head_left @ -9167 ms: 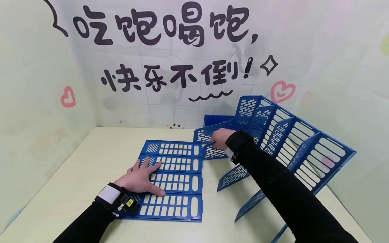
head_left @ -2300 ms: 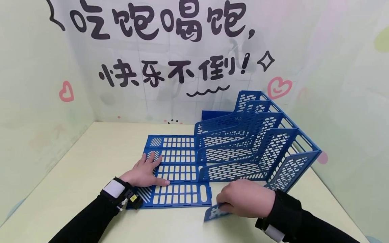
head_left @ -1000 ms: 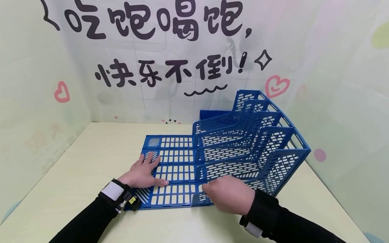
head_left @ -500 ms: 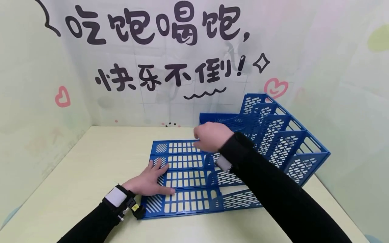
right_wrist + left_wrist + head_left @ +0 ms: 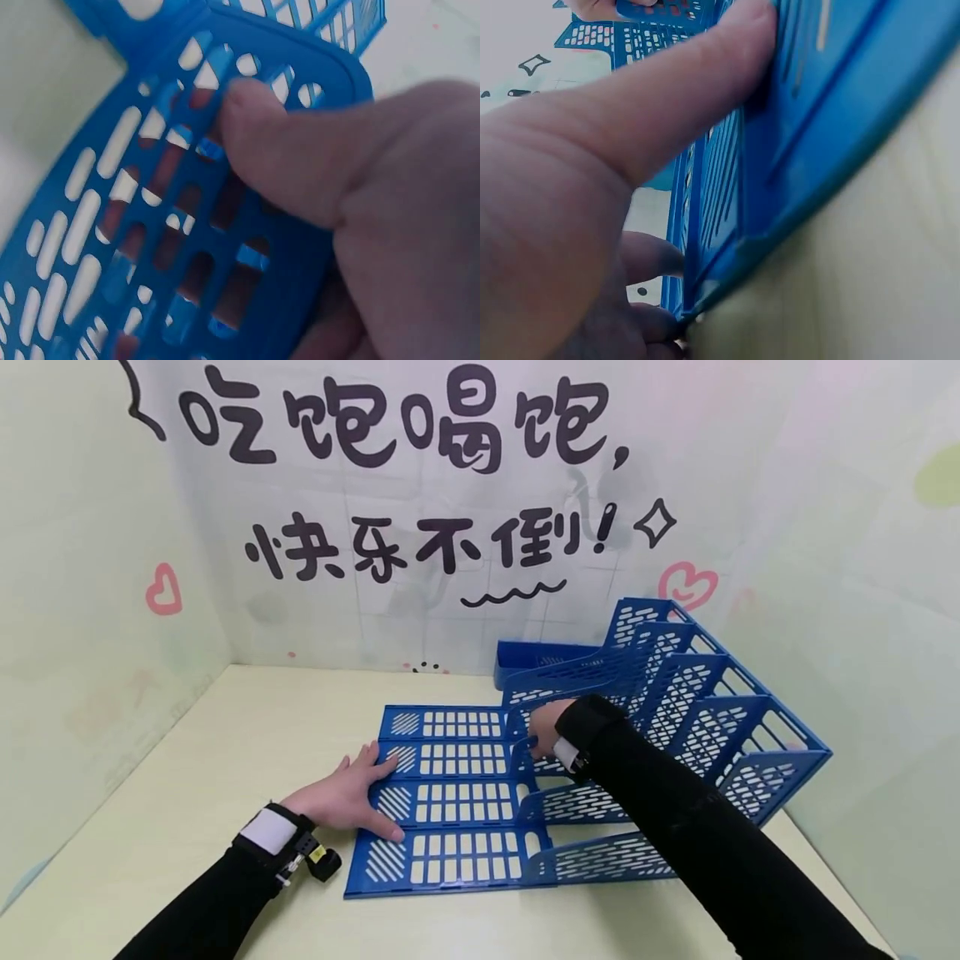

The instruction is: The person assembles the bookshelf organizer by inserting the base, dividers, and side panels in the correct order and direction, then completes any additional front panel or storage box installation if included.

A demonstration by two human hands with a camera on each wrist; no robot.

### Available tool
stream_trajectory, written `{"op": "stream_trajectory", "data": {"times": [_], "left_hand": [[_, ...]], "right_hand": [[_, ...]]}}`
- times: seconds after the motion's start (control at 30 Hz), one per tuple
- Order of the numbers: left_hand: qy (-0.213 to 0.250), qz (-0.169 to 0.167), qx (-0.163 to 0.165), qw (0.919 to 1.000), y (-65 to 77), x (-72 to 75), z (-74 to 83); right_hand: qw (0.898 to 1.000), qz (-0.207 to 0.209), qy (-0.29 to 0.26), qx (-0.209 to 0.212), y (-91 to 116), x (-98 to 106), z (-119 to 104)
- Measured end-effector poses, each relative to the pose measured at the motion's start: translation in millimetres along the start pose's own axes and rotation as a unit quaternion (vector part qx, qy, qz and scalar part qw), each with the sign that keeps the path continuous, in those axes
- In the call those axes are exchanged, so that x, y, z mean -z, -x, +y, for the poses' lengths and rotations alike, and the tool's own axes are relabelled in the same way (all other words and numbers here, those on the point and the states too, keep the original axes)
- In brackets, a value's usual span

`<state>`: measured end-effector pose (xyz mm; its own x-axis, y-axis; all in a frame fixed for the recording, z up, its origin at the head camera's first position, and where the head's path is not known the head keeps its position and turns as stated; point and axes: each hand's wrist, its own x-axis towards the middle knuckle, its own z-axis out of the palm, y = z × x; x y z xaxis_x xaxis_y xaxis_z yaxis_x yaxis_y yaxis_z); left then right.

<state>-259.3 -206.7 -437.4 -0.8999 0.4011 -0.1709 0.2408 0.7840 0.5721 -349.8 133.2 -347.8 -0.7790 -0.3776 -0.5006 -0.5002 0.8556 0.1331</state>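
Note:
A blue plastic file rack fills the middle and right of the head view. Its slotted base (image 5: 480, 885) lies flat, and perforated dividers (image 5: 600, 860) run from it to a tilted back panel (image 5: 813, 752). My left hand (image 5: 345, 797) rests at the base's left edge with fingers spread; in the left wrist view the left thumb (image 5: 705, 64) touches the base's surface. My right hand (image 5: 547, 727) pinches a middle divider near its front end. In the right wrist view this divider (image 5: 292, 255) sits between the thumb and the fingers, which show through its slots.
A blue open-topped box (image 5: 540, 656) stands behind the rack against the wall. The pale table (image 5: 247, 752) extends left of the rack. A printed cloth wall (image 5: 420, 627) closes off the back, with walls on both sides.
My right hand has gone from the front divider to the rear, then down to a middle divider, which it now pinches. My left hand has shifted slightly left, to the base's edge.

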Motion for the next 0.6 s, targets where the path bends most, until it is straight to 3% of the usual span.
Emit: {"op": "stream_trajectory", "data": {"times": [0.17, 0.3, 0.4, 0.53, 0.6], "left_hand": [[-0.014, 0.003, 0.012, 0.9998, -1.5, 1.3, 4.4], [-0.018, 0.007, 0.021, 0.9996, -1.2, 2.5, 4.5], [-0.018, 0.007, 0.024, 0.9995, 1.3, 1.5, 2.1], [-0.012, -0.006, 0.018, 0.9997, 4.0, -4.2, 0.9], [-0.010, -0.009, 0.008, 0.9999, 3.9, -7.3, 3.4]], "right_hand": [[0.999, 0.030, -0.002, 0.014, -18.0, 0.5, -17.3], [0.994, 0.073, -0.010, 0.086, -65.9, -17.6, -1.6], [0.993, 0.044, 0.007, 0.105, -81.3, -19.0, 4.6], [0.998, -0.016, -0.021, 0.058, -27.8, 15.4, -13.0], [0.996, -0.008, -0.074, 0.044, -4.4, 34.1, -11.4]]}}
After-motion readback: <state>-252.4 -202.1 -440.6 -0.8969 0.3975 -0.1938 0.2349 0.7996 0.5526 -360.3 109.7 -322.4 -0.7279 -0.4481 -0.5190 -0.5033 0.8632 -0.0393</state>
